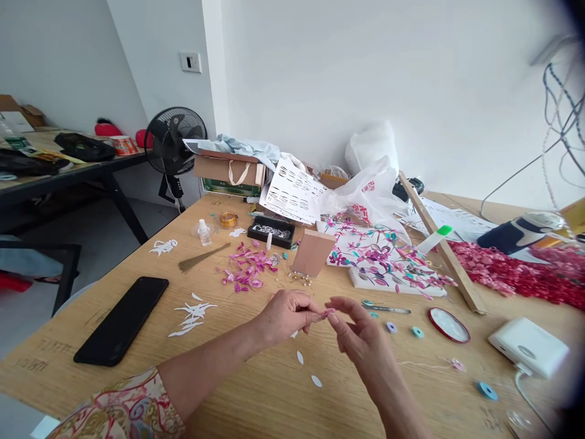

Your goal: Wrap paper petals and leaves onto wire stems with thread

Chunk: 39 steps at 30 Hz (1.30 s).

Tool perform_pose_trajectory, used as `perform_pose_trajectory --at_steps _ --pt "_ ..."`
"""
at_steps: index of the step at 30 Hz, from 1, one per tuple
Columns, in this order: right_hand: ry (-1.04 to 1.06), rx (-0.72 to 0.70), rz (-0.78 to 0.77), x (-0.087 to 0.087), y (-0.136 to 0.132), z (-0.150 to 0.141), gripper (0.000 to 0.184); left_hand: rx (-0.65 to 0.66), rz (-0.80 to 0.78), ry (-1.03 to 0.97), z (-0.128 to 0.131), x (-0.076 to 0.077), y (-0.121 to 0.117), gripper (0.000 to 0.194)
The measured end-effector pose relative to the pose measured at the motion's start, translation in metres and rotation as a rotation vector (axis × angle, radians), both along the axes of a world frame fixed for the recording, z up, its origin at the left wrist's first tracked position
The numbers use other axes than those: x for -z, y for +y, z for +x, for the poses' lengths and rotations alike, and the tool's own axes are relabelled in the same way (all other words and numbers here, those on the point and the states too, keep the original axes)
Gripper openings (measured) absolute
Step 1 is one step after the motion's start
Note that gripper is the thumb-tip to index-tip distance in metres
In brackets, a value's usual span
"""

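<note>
Pink piece [328,313] sits pinched by left hand [287,314] and right hand [364,337] fingertips. Uneven tugging could crease it, tbh.

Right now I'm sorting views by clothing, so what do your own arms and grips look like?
The left arm has a patterned sleeve, cream and yellowish with swirling shapes in pink, red and grey-blue; it leaves the forearm uncovered. The right arm shows no sleeve in view. The left grip and right grip are ungloved, with no ring, watch or bracelet visible.
</note>
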State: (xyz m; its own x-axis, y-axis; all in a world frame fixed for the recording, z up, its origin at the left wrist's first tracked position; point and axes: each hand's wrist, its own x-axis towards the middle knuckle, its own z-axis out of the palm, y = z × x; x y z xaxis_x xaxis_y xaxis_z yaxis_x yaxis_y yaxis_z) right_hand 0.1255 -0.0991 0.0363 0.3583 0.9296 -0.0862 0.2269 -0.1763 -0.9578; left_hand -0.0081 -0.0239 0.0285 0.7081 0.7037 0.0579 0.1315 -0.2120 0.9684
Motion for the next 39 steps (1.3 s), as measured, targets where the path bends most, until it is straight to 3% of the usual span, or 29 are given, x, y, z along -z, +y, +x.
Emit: perform_pose_trajectory --at_steps 3,6,12,18,26,39 --pt "0.149 -0.059 0.011 0.004 0.000 -0.004 0.035 -0.028 0.018 0.021 0.001 0.001 0.000 0.023" --pt "0.192 -0.029 0.074 0.008 0.001 -0.006 0.030 -0.041 0.051 0.043 0.001 0.002 0.000 0.020" --pt "0.267 0.011 0.125 0.012 -0.001 -0.003 0.025 0.083 -0.103 0.015 0.002 -0.001 0.001 0.022" --pt "0.273 0.060 0.153 0.013 -0.001 -0.005 0.024 -0.039 -0.168 0.012 0.006 0.006 -0.001 0.021" --pt "0.363 0.085 0.170 0.020 -0.002 -0.007 0.021 -0.033 -0.289 -0.051 0.006 0.000 -0.003 0.019" --pt "0.372 0.107 0.138 0.014 -0.002 -0.006 0.023 -0.050 -0.382 -0.094 0.004 -0.001 -0.005 0.021"
